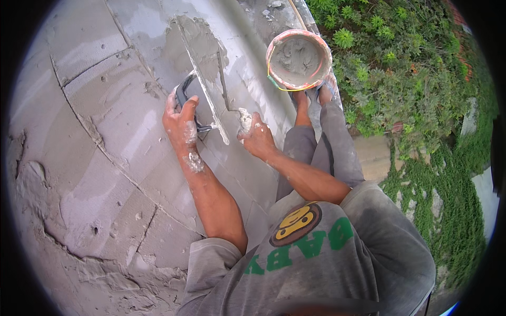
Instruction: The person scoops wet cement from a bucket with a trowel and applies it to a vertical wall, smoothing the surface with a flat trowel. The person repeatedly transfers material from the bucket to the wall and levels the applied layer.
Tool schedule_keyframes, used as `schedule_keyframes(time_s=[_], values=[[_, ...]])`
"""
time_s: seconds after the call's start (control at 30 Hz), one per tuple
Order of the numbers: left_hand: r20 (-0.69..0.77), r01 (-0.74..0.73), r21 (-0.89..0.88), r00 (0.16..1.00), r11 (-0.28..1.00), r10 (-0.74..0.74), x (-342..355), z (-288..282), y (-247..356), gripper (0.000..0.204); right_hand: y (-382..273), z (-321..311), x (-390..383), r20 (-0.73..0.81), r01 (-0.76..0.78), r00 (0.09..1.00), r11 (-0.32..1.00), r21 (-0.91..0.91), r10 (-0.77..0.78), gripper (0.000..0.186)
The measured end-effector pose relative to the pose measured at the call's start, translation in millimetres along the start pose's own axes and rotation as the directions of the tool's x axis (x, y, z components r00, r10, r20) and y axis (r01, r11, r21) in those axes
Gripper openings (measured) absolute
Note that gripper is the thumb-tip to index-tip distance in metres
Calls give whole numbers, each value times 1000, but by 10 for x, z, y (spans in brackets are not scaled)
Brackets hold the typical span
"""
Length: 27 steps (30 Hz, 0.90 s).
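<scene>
My left hand [181,118], smeared with mortar, is closed round the dark curved handle of a plastering trowel [211,101]. Its long, thin blade is seen edge-on against the wall. To the right, my right hand [259,139] grips the mortar-caked handle of a smaller trowel [223,87], whose narrow blade points away from me, beside the larger blade. Beyond both tools, a patch of wet grey mortar [197,32] spreads over the block wall [124,100]. A bucket [287,82] holding grey mortar stands by my feet, with a yellow-green handle hanging at its rim.
Rough, thick mortar [105,279] covers the wall at the lower left. Joint lines run between the grey blocks. On the right, the ledge I stand on ends at an edge, with green shrubs [390,79] beyond and below. A thin stick [297,15] lies behind the bucket.
</scene>
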<state>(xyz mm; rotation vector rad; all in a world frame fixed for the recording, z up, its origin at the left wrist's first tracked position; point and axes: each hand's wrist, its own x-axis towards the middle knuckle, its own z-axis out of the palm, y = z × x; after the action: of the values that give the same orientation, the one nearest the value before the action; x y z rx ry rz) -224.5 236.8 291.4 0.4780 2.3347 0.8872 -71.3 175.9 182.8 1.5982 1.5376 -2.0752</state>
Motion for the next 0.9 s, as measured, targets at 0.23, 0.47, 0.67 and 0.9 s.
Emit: schedule_keyframes(time_s=[0.23, 0.47, 0.67, 0.9], values=[[-25, 0, -11, 1000, 1000, 0, -9, 44, 55, 51, 361, 155, 49, 313, -393, 872, 920, -13, 377, 49], [12, -5, 92, 1000, 996, 4, 28, 23, -14, 50, 437, 193, 71, 139, -337, 932, 941, -21, 336, 45], [13, 6, -15, 1000, 1000, -5, 26, 43, -21, 51, -260, -103, 150, 103, -169, 981, 986, 9, 167, 55], [10, -10, 34, 1000, 999, 10, 25, 46, 5, 50, 474, 175, 371, 326, -412, 857, 911, -33, 399, 38]])
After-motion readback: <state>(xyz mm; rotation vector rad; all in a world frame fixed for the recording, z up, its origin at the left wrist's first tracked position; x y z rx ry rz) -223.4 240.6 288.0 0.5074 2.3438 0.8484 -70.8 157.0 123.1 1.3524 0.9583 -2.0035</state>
